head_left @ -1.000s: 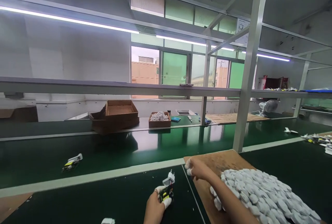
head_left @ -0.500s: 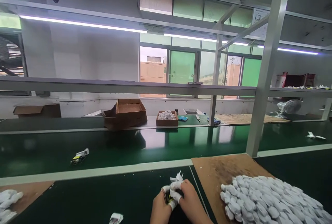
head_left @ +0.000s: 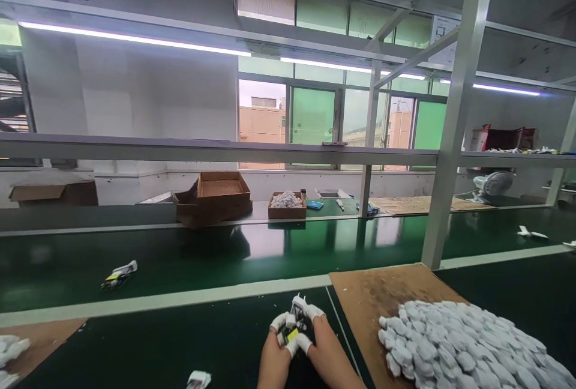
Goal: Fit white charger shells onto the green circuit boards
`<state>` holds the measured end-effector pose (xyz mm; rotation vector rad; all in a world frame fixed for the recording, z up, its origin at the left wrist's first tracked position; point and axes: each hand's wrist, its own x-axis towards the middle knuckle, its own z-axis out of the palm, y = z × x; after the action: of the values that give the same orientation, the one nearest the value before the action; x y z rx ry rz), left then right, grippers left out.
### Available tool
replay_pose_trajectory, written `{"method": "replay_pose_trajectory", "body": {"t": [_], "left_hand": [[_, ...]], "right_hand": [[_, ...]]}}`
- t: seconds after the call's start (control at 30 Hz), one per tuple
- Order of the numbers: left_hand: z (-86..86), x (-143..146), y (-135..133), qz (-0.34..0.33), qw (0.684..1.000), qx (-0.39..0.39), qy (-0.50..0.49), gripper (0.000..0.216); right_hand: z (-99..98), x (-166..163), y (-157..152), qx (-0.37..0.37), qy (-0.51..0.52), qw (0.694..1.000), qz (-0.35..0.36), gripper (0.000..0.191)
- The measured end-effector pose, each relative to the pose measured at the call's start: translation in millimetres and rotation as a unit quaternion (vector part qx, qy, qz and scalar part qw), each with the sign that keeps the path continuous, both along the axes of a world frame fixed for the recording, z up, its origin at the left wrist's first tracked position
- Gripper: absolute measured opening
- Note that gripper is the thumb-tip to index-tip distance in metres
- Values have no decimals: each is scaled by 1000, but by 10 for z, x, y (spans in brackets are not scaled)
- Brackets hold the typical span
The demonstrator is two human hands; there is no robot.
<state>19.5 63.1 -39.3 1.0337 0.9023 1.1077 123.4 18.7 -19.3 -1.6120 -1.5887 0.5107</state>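
Note:
Both hands meet at the bottom middle over the dark green bench. My left hand (head_left: 276, 353) and my right hand (head_left: 321, 347), with white cots on the fingertips, pinch a small charger assembly (head_left: 297, 323): a white plug part with two prongs upward and a circuit board with a yellow component. A large heap of white plastic shells (head_left: 454, 341) lies on a brown board (head_left: 373, 293) just right of my right hand. One loose white part (head_left: 198, 379) lies on the bench to the left of my left hand.
A green conveyor belt (head_left: 225, 257) runs across, carrying a charger assembly (head_left: 119, 274) at left and white parts (head_left: 531, 234) at right. Beyond it stand brown cardboard boxes (head_left: 213, 197) and a box of white parts (head_left: 287, 204). A grey frame post (head_left: 445, 167) rises right of centre.
My right hand left the brown board and joined my left hand on the charger assembly. The assembly on the belt has drifted slightly left.

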Motion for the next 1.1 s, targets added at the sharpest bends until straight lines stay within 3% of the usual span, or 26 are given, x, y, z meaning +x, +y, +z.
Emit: {"method": "replay_pose_trajectory", "body": {"t": [0.1,0.2,0.33,0.6,0.83,1.1], "left_hand": [[-41,35,10,5,995,-66,-74,53],[0,36,-49,-6,984,-130,-122,32],[124,1,-124,-19,976,-180,-124,18],[169,-43,-60,-22,977,-197,-84,14],[135,-110,-45,-64,968,-202,-135,31],[191,-94,-70,-65,965,-214,-136,26]], "right_hand": [[-1,6,-17,-15,48,997,50,47],[-23,19,-16,-17,63,995,71,60],[-57,5,-3,17,5,999,37,58],[-64,-2,-26,70,-34,997,31,55],[-2,34,-59,67,-57,996,24,53],[66,1,-98,55,-113,992,-6,49]]}}
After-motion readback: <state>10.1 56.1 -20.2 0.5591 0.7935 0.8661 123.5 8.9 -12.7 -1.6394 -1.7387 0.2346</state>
